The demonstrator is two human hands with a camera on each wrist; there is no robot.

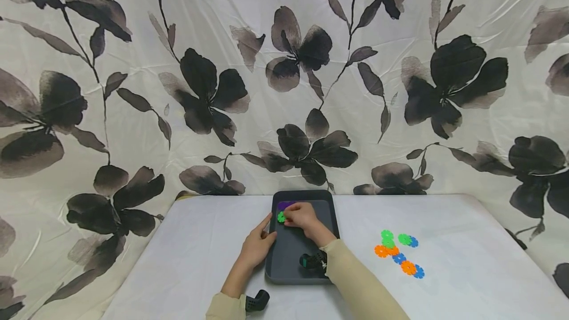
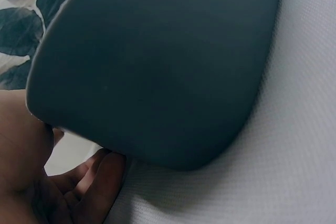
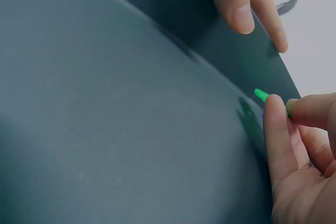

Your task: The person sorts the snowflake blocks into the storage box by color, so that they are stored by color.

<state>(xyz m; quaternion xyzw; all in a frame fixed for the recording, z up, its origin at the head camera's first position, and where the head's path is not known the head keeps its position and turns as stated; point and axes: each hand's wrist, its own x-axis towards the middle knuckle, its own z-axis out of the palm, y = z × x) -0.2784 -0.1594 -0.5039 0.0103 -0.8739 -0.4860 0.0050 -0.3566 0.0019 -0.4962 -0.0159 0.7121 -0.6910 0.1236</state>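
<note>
A dark grey tray (image 1: 293, 273) lies on the white table. At its left edge my left hand (image 1: 258, 247) holds the rim, thumb over the inner side and the other fingers curled against the outer wall (image 2: 157, 77). My right hand (image 1: 304, 217) is above the tray's far left corner, pinching a small green notched disc (image 1: 281, 217) between thumb and fingertips. The right wrist view shows this green disc (image 3: 261, 95) edge-on, its lower part hidden by the fingers. Just behind it, purple pieces (image 1: 284, 205) lie in the far end of the tray, partly covered by the right hand.
Right of the tray, several notched discs lie loosely on the table: green ones (image 1: 387, 235), orange ones (image 1: 381, 251) and blue ones (image 1: 419, 271), some overlapping. A floral cloth (image 1: 249, 172) hangs behind the table's far edge. Black devices (image 1: 258, 301) are worn on both wrists.
</note>
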